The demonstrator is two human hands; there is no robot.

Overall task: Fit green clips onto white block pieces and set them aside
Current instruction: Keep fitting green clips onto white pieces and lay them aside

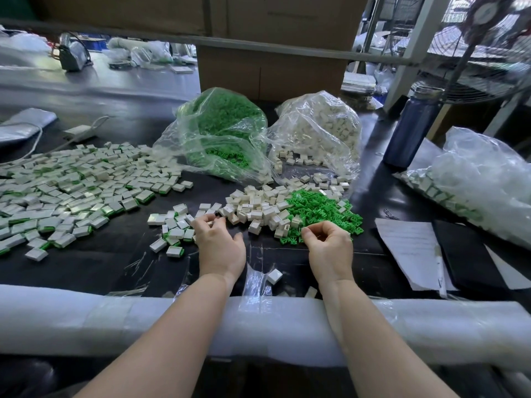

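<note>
A loose heap of green clips lies on the black table beside a heap of bare white blocks. My left hand is at the near left edge of the white heap, its fingertips curled around a small white block. My right hand is at the near edge of the green heap, thumb and forefinger pinched together on a green clip that the fingers mostly hide. A wide spread of finished white blocks with green clips covers the table's left side.
Open plastic bags of green clips and white blocks stand behind the heaps, before a cardboard box. To the right are a blue bottle, another bag, papers and a black notebook. A foam-wrapped rail lines the near edge.
</note>
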